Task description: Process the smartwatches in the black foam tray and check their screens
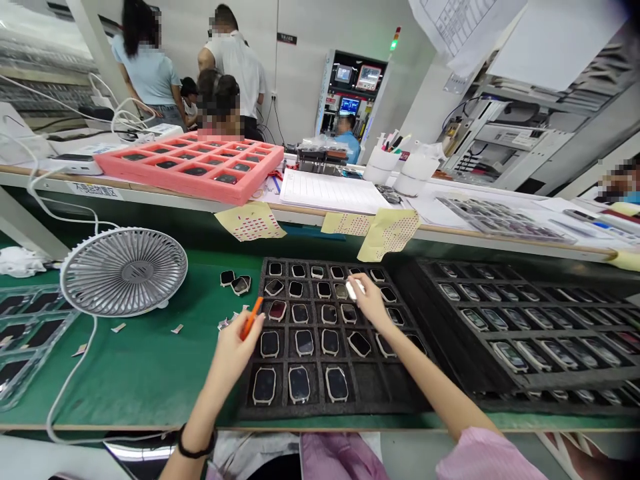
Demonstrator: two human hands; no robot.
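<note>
Near the middle of the desk [150,383], a black foam tray [320,409] sat at the near edge, its compartments mostly filled with watch-like cases [299,383] with dark faces. Left hand [236,341] was by the tray's left edge, thumb and fingers pinching an orange tool [252,317], tip angled toward the far side; couldn't tell if it touched the rim. Right hand [373,303] reached over the tray's far right part, fingertips pinching a pale piece [354,289] above the second row from the far edge; exact shape partly hidden. Two loose cases [241,285] lay just beside the tray's far left corner. Small scraps [177,329] were scattered left of it, near a gray fan [125,272]. Clear plastic tray [50,357] at the desk's left end, second black tray [560,379] with more cases at the right. Shelf behind carried a pink foam tray [245,191].
</note>
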